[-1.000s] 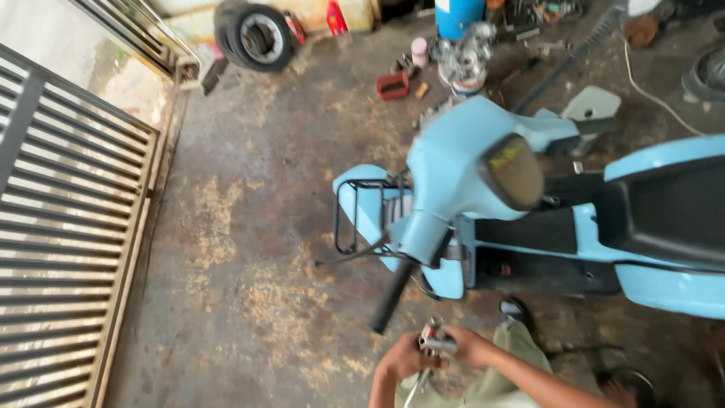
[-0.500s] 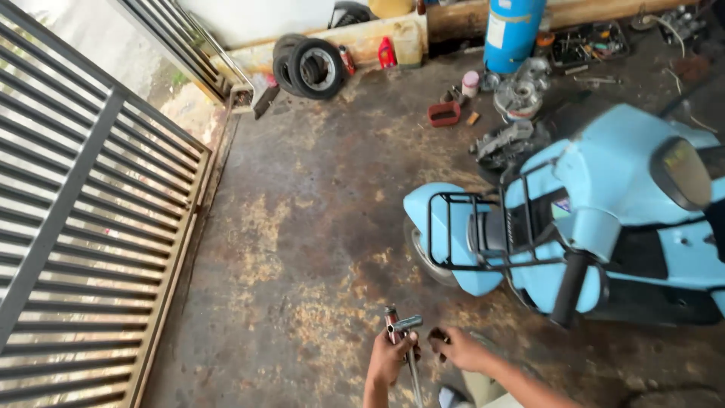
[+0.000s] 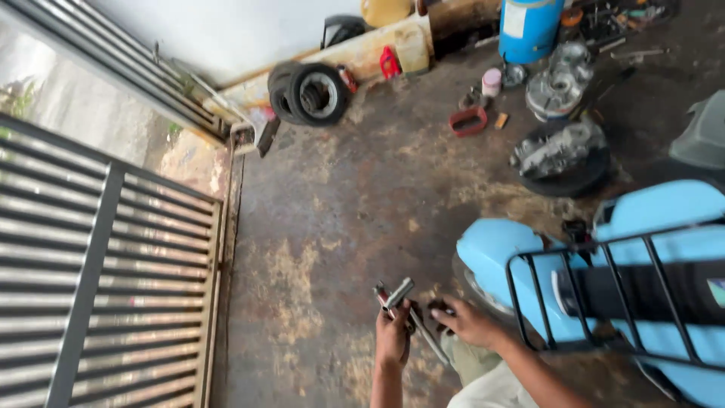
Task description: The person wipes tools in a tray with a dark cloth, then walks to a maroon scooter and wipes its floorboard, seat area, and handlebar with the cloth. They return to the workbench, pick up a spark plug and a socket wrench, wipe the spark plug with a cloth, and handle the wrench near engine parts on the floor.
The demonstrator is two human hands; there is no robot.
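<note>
**Metal tools held low over a stained workshop floor**

The stained, patchy concrete floor [image 3: 340, 204] of an open workshop fills the view, bounded on one side by a grey slatted metal gate [image 3: 98, 272] and at the far wall by 2 black tyres [image 3: 313, 94] leaning together. A blue plastic drum [image 3: 529, 26], a small red rectangular frame [image 3: 468, 121] and a greasy grey engine block [image 3: 559, 147] sit further back. A light blue scooter with a black front rack [image 3: 604, 302] stands at the person's right.

The left hand [image 3: 393, 340] is wrapped in a fist around a bundle of slim silver metal rod tools [image 3: 404, 310], so its grip is pressed tight on them. The bundle's long axis runs on a slant: the short ends jut up and away past the knuckles, while 1 longer rod trails down toward the person's lap.

The right hand [image 3: 468, 321] lies just beside the left, on the scooter side, fingers curled about a small dark part [image 3: 440, 308]; whether it truly pinches it is hard to tell. The rods lie directly left of the right hand, nearly touching, with the left hand plainly the nearer.
</note>
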